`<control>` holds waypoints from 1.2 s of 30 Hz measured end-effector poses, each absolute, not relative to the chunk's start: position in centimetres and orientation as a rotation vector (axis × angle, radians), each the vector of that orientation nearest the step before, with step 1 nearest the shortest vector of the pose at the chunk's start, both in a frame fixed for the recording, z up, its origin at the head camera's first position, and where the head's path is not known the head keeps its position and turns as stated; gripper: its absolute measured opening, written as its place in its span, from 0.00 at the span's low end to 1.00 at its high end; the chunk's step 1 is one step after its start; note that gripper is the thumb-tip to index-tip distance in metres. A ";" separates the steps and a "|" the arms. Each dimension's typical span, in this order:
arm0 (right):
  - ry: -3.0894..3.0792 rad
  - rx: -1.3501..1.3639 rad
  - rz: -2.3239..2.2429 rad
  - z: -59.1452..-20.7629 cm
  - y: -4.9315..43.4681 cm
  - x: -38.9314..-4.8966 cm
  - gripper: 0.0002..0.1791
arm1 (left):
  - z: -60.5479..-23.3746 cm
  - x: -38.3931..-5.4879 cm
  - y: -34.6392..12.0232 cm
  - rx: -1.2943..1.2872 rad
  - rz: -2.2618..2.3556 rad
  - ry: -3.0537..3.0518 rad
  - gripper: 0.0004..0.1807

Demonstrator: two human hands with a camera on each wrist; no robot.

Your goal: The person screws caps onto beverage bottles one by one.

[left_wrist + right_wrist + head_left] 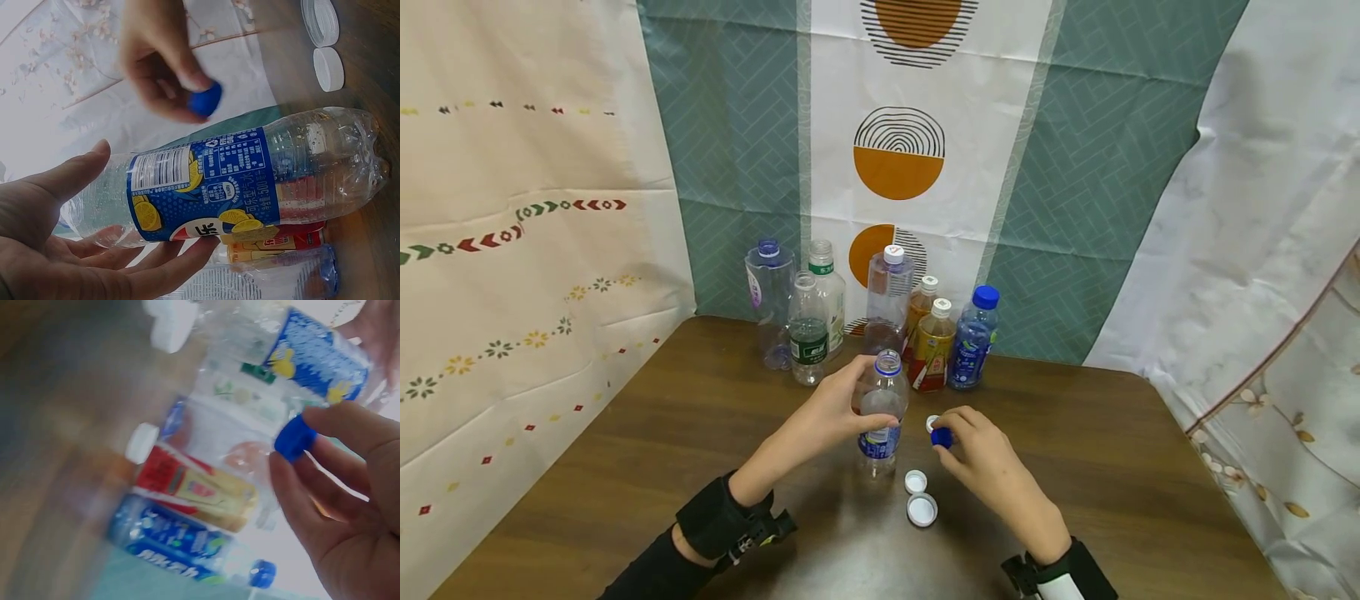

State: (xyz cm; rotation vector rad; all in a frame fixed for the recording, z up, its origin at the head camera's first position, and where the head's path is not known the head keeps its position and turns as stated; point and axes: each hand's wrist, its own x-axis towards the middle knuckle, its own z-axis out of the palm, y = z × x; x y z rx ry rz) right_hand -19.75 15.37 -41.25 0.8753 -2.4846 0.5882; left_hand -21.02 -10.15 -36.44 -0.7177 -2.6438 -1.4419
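In the head view my left hand (826,413) grips a clear plastic bottle (878,440) with a blue, lemon-patterned label. The bottle stands upright on the table, its neck uncapped with a blue ring around it. In the left wrist view the thumb and fingers lie around the upper part of the bottle (206,184). To the right of the bottle, my right hand (991,461) pinches a blue bottle cap (942,437) between thumb and fingertips. The blue cap (294,439) is apart from the bottle and above the table.
White caps (915,481) lie on the table, including a larger one (922,510) and another (932,423) beside my right fingers. Behind stand several bottles: a tall clear one (769,304), a green-labelled one (808,342), an amber one (934,350) and a blue-capped one (973,342).
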 end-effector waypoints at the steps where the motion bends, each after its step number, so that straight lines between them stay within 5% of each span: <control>1: -2.438 0.883 0.622 -40.9 15.2 -19.6 0.16 | -36.5 -21.0 -10.2 -0.718 -1.442 -2.644 0.41; 21: -2.023 1.005 0.885 -33.9 10.2 -17.5 0.22 | -36.4 -20.8 -10.2 -0.803 -1.420 -2.580 0.38; 36: -1.917 0.928 1.086 -32.4 8.0 -20.4 0.16 | -36.4 -20.9 -10.3 -0.805 -1.542 -2.605 0.39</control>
